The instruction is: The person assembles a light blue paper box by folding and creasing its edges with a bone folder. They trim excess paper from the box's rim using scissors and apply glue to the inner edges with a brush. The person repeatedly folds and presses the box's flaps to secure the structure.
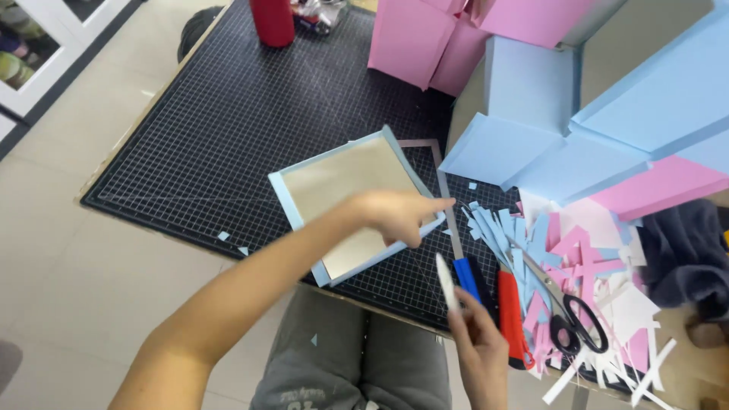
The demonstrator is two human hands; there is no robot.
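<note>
Black gridded cutting mat (228, 129) on a pale tabletop; light floor tiles at left; grey-trousered knees below the table edge.

Item: square board panel, beige face, light-blue paper border (334, 190), lying flat on the mat, turned at an angle.

Left hand (399, 215): resting on the panel's right edge, forefinger extended, gripping nothing.

Right hand (478, 345): closed around a slim white folding tool (446, 282), held near the table's front edge.

Adjacent: metal ruler with blue handle (456, 243), red utility knife (510, 311), black-handled scissors (569, 311) upon pink, blue and white paper offcuts (585, 258); blue covered boxes (607, 129), pink covered boxes (433, 38) and red cylinder (272, 20) at rear.
</note>
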